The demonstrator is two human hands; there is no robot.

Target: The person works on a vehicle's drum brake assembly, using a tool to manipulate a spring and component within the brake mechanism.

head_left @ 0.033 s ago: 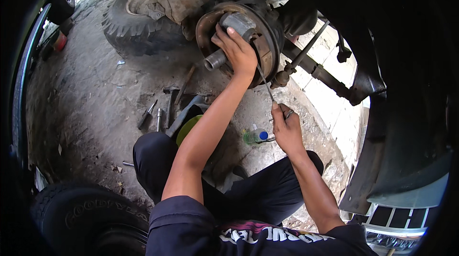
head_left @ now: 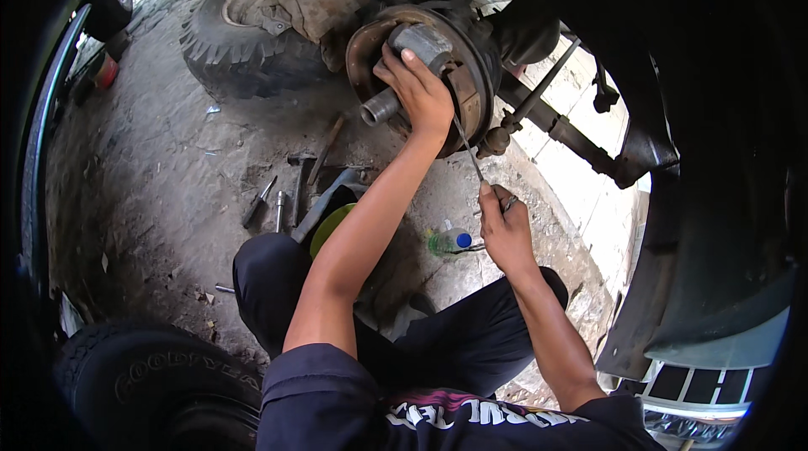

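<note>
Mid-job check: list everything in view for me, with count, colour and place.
brake assembly: one, rusty brown, upper centre
metal block: one, grey, within the brake assembly
hollow tube: one, grey, beside the left hand
slim metal tool: one, grey, slanting toward the brake assembly
large tyre: one, dusty grey, upper left
black tyre: one, black, lower left
hammer: one, dark, ground left of centre
socket tool: one, silver, left of the hammer
bottle: one, clear-green, blue cap, centre
vehicle body: one, dark, right
legs: two, dark trousers, lower centre
left hand: one, bare, against the metal block
right hand: one, bare, gripping the slim metal tool
</note>
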